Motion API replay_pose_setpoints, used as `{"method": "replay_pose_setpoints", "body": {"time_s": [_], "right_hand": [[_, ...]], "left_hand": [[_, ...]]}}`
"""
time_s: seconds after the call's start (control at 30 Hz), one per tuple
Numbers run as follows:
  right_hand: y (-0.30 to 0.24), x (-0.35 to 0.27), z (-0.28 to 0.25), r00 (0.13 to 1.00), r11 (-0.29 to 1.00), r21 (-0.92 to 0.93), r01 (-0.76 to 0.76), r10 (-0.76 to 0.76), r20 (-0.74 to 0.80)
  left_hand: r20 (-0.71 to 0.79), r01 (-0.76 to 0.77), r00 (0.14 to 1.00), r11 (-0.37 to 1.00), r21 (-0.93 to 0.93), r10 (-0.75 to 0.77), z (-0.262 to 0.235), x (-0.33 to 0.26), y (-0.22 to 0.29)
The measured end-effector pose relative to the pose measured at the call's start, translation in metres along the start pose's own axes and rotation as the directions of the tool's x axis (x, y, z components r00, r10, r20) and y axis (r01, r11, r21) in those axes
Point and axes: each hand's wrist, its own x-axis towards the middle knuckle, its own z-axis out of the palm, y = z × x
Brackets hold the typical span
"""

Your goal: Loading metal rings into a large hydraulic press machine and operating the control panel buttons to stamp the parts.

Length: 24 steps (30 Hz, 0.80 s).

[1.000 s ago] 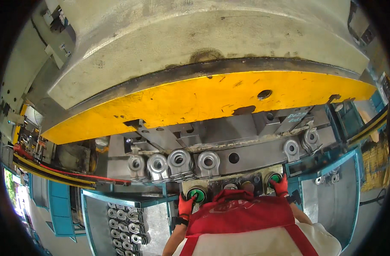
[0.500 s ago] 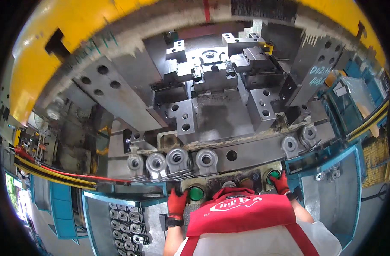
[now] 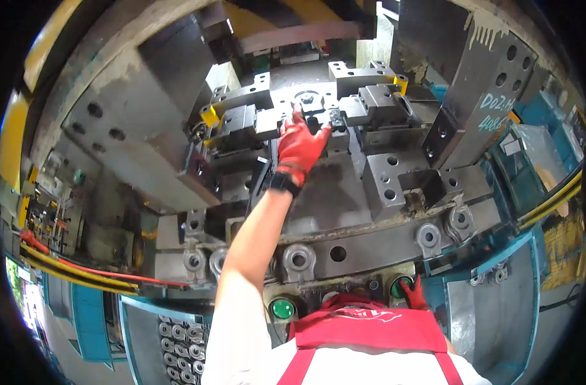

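A small dark ring-shaped part [image 3: 307, 101] sits at the centre of the grey die block [image 3: 305, 122], deep inside the open press; the left hand [image 3: 299, 144], in a red glove, reaches up to it with the arm fully extended, fingers [image 3: 297, 117] spread apart and their tips touching the block just beside the ring, not clamped on anything that can be made out; steel clamp blocks [image 3: 370, 102] flank the die on both sides, two of them with yellow corners [image 3: 209, 115]; below the die, a row of round metal fittings [image 3: 299, 256] runs along the front edge of the press bed; nearer the person, a green round button [image 3: 282, 309] sits on the front panel; the right hand [image 3: 413, 295], also red-gloved, rests low on a second green button [image 3: 399, 285] on that panel, whether its fingers are together cannot be told; a blue bin of metal rings [image 3: 177, 337] stands at lower left.
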Motion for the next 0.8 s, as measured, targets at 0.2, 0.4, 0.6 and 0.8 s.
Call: {"method": "replay_pose_setpoints", "body": {"time_s": [0.2, 0.4, 0.6, 0.8], "right_hand": [[0.0, -0.012, 0.009, 0.991, 0.996, -0.085, 0.025, -0.036, -0.128], [-0.007, -0.015, 0.011, 0.99, 0.999, -0.051, 0.019, -0.026, -0.141], [-0.02, -0.011, -0.012, 0.998, 0.999, 0.02, 0.039, -0.038, -0.042], [-0.083, -0.01, -0.056, 0.845, 0.854, 0.213, 0.475, -0.375, -0.381]], "left_hand": [[0.171, 0.33, 0.903, 0.891, 0.312, -0.395, 0.057, 0.109, 0.019], [0.439, 0.318, 0.786, 0.893, 0.318, -0.436, 0.083, 0.16, -0.011], [0.088, 0.31, 0.947, 0.951, -0.01, -0.308, 0.034, 0.112, 0.001], [-0.172, -0.214, 0.971, 0.925, -0.313, 0.167, -0.034, -0.011, -0.022]]}}
